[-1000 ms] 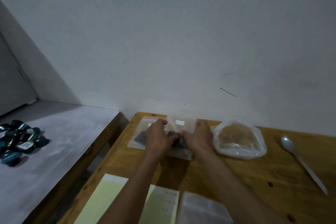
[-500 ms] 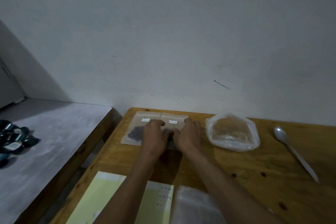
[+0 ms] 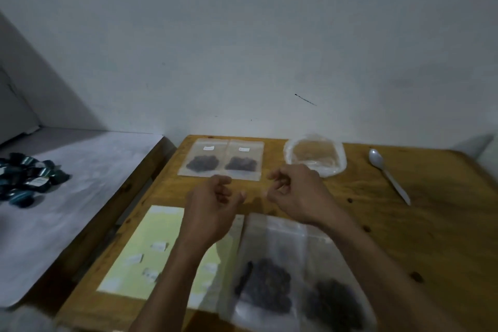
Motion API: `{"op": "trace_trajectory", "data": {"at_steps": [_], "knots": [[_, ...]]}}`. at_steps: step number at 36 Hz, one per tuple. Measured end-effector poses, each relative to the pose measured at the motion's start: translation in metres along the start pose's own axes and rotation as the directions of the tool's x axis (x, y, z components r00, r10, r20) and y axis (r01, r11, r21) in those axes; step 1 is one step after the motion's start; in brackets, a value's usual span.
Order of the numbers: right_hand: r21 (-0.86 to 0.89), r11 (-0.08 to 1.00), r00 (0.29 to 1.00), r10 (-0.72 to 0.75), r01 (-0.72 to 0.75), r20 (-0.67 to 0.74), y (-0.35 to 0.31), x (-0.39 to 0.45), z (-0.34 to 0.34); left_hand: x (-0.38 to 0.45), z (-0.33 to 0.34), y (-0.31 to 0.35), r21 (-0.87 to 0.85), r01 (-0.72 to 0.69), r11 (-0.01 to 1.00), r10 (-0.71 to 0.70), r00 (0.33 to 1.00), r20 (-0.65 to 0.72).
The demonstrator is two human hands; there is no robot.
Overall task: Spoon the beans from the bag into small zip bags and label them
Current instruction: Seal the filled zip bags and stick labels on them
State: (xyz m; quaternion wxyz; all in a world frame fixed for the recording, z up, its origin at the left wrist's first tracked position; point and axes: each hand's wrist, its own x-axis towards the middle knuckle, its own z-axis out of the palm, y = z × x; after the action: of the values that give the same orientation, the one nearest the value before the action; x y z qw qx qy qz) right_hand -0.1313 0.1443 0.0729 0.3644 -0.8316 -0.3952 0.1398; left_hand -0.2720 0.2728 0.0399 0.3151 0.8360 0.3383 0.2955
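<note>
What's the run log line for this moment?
hands: left and right empty, loosely curled | two labelled zip bags flat at table's far edge | spoon idle | next: likely another bag

Single view: your head camera, wide-angle. It looks forward and down over the wooden table (image 3: 404, 224) from above its near edge, facing the white wall (image 3: 242, 35) the table butts against. Both your forearms enter from the bottom edge, close to the lens. Left of frame takes in a lower grey surface (image 3: 80, 183). Straight lines bow outward.
</note>
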Motion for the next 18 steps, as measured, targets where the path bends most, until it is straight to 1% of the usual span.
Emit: {"op": "trace_trajectory", "data": {"at_steps": [2,3,5,7,10,13,16,18], "knots": [[-0.098,0.995,0.996,0.018,-0.009,0.085,0.005,-0.020,-0.009,-0.018,0.004,0.003,0.035,0.023,0.999,-0.025,0.999,0.048],[-0.162,0.987,0.994,0.038,-0.021,0.106,0.008,-0.028,-0.012,-0.026,0.006,0.004,0.062,0.037,0.997,-0.042,0.996,0.076],[-0.279,0.959,0.991,0.072,-0.038,0.111,0.014,-0.040,-0.016,-0.038,0.012,0.008,0.115,0.068,0.991,-0.083,0.988,0.128],[-0.336,0.941,0.992,0.082,-0.045,0.097,0.021,-0.046,-0.013,-0.046,0.017,0.012,0.154,0.094,0.984,-0.120,0.978,0.170],[-0.308,0.949,0.993,0.094,-0.068,0.070,0.026,-0.050,-0.008,-0.052,0.022,0.019,0.148,0.110,0.983,-0.137,0.973,0.187],[-0.270,0.959,0.994,0.101,-0.088,0.035,0.026,-0.050,-0.004,-0.055,0.024,0.022,0.126,0.127,0.984,-0.146,0.977,0.154],[-0.210,0.975,0.996,0.083,-0.077,0.020,0.026,-0.049,-0.003,-0.058,0.022,0.023,0.053,0.174,0.983,-0.179,0.979,0.100],[-0.215,0.975,0.997,0.070,-0.063,0.024,0.026,-0.049,-0.003,-0.058,0.021,0.022,-0.023,0.209,0.978,-0.207,0.975,0.076]]}}
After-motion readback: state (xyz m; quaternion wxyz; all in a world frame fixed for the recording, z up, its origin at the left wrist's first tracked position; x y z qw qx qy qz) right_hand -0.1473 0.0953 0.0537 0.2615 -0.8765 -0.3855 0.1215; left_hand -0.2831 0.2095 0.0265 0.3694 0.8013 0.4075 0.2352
